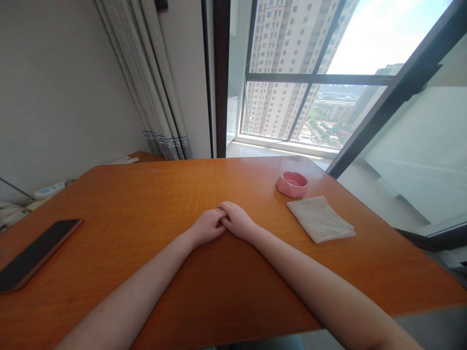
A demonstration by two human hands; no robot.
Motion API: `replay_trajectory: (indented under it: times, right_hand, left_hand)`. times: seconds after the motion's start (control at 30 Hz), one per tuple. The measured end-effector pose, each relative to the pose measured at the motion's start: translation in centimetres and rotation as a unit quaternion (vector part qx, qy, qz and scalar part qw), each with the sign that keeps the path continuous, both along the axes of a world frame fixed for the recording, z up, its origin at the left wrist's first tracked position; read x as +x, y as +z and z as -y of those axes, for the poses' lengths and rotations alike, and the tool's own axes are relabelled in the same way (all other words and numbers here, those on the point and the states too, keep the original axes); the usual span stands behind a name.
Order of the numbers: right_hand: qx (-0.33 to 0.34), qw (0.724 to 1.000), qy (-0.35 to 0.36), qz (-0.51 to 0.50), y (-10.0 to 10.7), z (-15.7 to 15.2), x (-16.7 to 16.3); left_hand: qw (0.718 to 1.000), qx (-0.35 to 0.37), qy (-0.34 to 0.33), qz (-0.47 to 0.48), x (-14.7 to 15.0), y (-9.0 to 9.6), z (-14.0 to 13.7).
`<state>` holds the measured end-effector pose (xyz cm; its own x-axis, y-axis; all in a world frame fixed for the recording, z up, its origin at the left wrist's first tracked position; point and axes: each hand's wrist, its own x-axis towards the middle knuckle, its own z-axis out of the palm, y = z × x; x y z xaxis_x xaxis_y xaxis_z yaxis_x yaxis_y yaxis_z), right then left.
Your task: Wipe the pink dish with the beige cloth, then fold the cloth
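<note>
My left hand [207,227] and my right hand [239,221] are clasped together on the wooden table [164,194], the fingers closed and overlapping. No object shows in or between them, though some fingers are hidden. Beyond my right hand stands a pink ashtray-like bowl [293,184] with a faceted side and notched rim. Closer in, just in front of that bowl, lies a folded whitish cloth [321,219]. Both forearms reach in from the bottom edge of the view and rest along the tabletop.
A dark-screened phone [36,255] lies near the table's left edge. Past that edge sit a white power strip [49,189] and some pale fabric [10,214]. A grey curtain [156,97] hangs behind the table. Tall windows [310,78] and a dark-framed glass door are at right.
</note>
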<state>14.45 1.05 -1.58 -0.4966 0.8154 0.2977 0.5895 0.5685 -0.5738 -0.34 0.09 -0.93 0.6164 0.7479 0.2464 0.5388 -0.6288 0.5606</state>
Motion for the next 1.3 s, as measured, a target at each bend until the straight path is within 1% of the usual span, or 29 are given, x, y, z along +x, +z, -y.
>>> replay_trajectory:
  times: [0.3, 0.63, 0.7, 0.77, 0.83, 0.87, 0.93, 1.0, 1.03, 1.07, 1.1, 1.17, 1.23, 1.3]
  right_hand:
    - [0.000, 1.000, -0.002, 0.001, 0.0, 0.1, 0.1]
    - [-0.001, 1.000, -0.001, -0.006, -0.1, 0.3, -0.1]
    - [0.022, 1.000, -0.014, -0.006, 0.2, 0.3, 0.0]
    - [0.082, 0.995, -0.048, 0.006, 1.2, 0.0, 0.9]
    - [0.158, 0.980, -0.116, 0.032, 2.5, -0.7, 3.0]
    - [0.189, 0.967, -0.167, 0.045, 3.1, -1.0, 4.4]
    - [0.216, 0.925, -0.306, 0.067, 4.0, -1.8, 7.8]
    - [0.195, 0.877, -0.426, 0.110, 4.3, -2.3, 11.5]
    - [0.169, 0.857, -0.471, 0.126, 4.1, -2.4, 13.1]
    - [0.135, 0.844, -0.500, 0.139, 3.9, -2.4, 14.6]
    - [0.098, 0.838, -0.515, 0.151, 3.6, -2.4, 15.8]
    - [0.036, 0.840, -0.512, 0.176, 2.9, -2.4, 17.2]
    - [0.012, 0.849, -0.490, 0.196, 2.4, -2.6, 17.8]
    - [0.018, 0.853, -0.480, 0.204, 1.9, -3.0, 18.0]
  left_hand:
    - [1.000, -0.010, 0.001, 0.003, 0.1, 0.3, 0.1]
    - [1.000, -0.013, -0.003, 0.011, 0.0, 0.1, 0.0]
    - [0.999, -0.022, -0.007, 0.023, 0.0, 0.1, 0.0]
    - [0.998, -0.039, 0.007, 0.038, 0.0, 0.2, 0.0]
    - [0.996, -0.060, 0.028, 0.052, -0.1, 0.2, -0.1]
    - [0.995, -0.070, 0.035, 0.060, -0.2, 0.2, -0.1]
    - [0.993, -0.086, 0.036, 0.076, -0.3, 0.2, -0.1]
    - [0.991, -0.095, 0.033, 0.083, -0.4, 0.2, -0.2]
    - [0.991, -0.096, 0.032, 0.083, -0.5, 0.2, -0.2]
    - [0.992, -0.095, 0.031, 0.078, -0.5, 0.3, -0.2]
    - [0.993, -0.092, 0.031, 0.072, -0.5, 0.3, -0.2]
    - [0.994, -0.083, 0.034, 0.061, -0.5, 0.4, -0.2]
    - [0.995, -0.076, 0.034, 0.058, -0.4, 0.4, -0.2]
    - [0.995, -0.072, 0.032, 0.059, -0.3, 0.4, -0.2]
